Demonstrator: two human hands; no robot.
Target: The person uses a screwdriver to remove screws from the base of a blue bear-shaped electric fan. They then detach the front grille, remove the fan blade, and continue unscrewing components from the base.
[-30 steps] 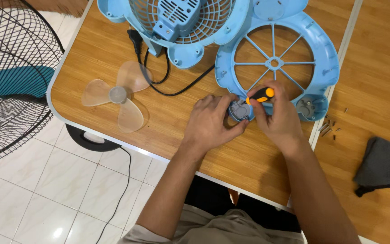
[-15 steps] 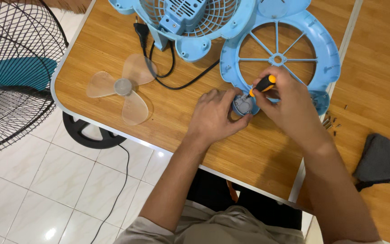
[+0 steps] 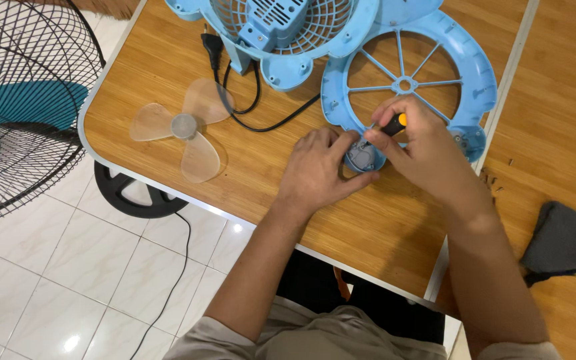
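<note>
Head view: two hands, right (image 3: 421, 150) gripping one screwdriver (image 3: 387, 128), left (image 3: 321, 170) apparently clasping one grey motor (image 3: 360, 157).

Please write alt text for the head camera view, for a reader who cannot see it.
On a wooden table, the right hand holds a screwdriver to a small round part on a blue fan frame, which the left hand steadies. A clear fan blade lies to the left.

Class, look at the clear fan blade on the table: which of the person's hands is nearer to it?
Left. The left hand lies just right of the clear fan blade, while the right hand, holding the screwdriver, sits farther right.
</note>
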